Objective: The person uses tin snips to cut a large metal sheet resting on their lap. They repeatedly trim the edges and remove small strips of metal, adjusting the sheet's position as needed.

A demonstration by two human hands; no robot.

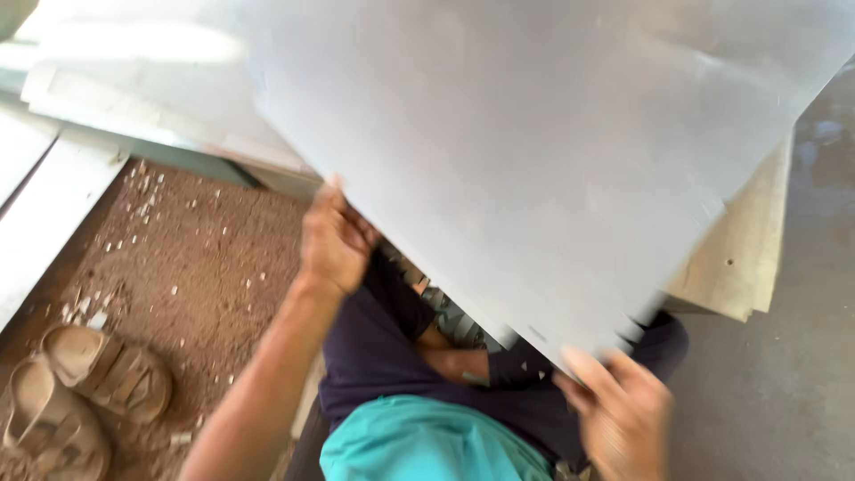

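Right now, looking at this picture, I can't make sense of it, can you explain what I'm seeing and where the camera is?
The camera sits on a person's head and looks down, so the two bare arms you see are that person's own. The left hand grips the edge of a stack of large grey sheets that fills most of the view. The right hand, blurred, holds the stack's lower corner. Under the sheets lies a pale board. Below are the person's dark trousers and a teal cloth. On the left, a pair of sandals lies on a brown, dusty floor strewn with small white chips.
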